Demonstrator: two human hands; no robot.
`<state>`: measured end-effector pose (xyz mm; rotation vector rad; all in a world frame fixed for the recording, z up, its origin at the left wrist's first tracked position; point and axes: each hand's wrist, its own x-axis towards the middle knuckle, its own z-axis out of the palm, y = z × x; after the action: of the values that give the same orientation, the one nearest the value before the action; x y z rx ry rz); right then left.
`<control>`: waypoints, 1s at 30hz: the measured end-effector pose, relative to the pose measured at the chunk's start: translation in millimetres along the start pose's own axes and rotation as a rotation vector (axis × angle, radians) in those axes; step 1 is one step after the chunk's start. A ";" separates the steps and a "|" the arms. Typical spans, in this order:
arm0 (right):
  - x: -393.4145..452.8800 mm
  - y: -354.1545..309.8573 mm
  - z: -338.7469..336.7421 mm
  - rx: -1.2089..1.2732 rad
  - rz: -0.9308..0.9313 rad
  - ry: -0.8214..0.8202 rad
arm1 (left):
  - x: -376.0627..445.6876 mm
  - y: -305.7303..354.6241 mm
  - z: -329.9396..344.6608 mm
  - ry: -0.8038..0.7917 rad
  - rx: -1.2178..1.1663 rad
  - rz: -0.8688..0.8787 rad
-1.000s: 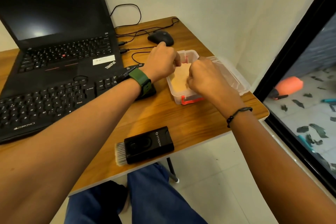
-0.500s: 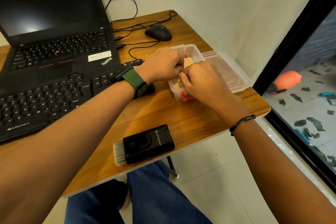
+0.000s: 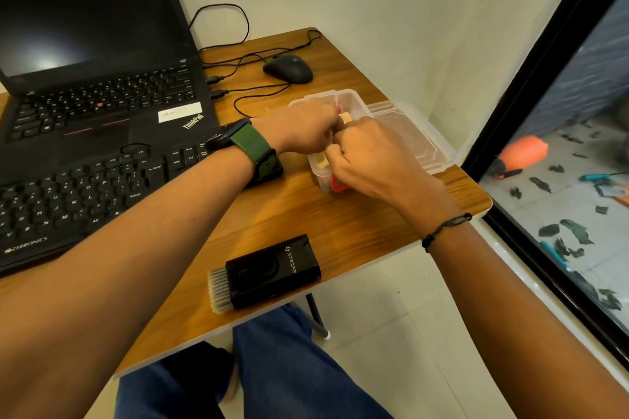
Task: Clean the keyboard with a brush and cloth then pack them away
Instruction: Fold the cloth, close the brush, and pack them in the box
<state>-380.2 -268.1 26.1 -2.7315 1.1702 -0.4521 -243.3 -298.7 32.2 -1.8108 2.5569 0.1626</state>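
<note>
Left hand: our left hand (image 3: 303, 127) was curled, its fingertips pinching the pale yellow cloth (image 3: 321, 160) over the near end of the clear plastic box (image 3: 354, 102).
Right hand: our right hand (image 3: 371, 154) was likewise curled and gripped the same cloth, knuckles touching those of the left hand.
Cloth: it lay mostly hidden beneath both hands; only small patches showed, one between the knuckles and one at the box's near wall. We judged it was being folded or pressed into the box.
Box lid: the clear lid (image 3: 418, 143) lay open just beyond the right hand.
Brush: the black brush (image 3: 272, 270) lay flat well nearer to us than both hands, close to the table (image 3: 306, 211) edge.
Brush axis: its long axis ran left to right, bristles (image 3: 219, 289) toward our left.
Nearer hand: we judged the two hands about equally near the brush; the body end pointed toward our right forearm.
Keyboard: the external keyboard (image 3: 68, 194) lay to the left of the left wrist.
</note>
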 end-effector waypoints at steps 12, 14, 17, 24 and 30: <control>1.8 4.9 -3.2 0.036 0.027 -0.161 | 17.8 6.5 -3.6 -0.167 0.051 0.027; -3.4 2.7 -8.5 0.065 0.022 -0.073 | 13.9 4.8 -7.0 -0.146 -0.025 -0.010; -14.8 -1.1 -12.3 0.143 0.030 0.066 | -7.4 -1.4 -13.1 -0.056 -0.155 -0.059; -38.0 -32.8 4.3 0.399 -0.190 0.232 | -110.5 -3.4 -26.1 0.113 -0.328 -0.117; -51.2 -51.5 11.9 0.353 -0.272 -0.280 | -193.8 10.7 -5.7 0.010 -0.399 -0.190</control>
<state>-374.5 -195.4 15.9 -2.5402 0.5905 -0.2617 -188.4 -113.5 51.0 -2.1687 2.4733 0.7073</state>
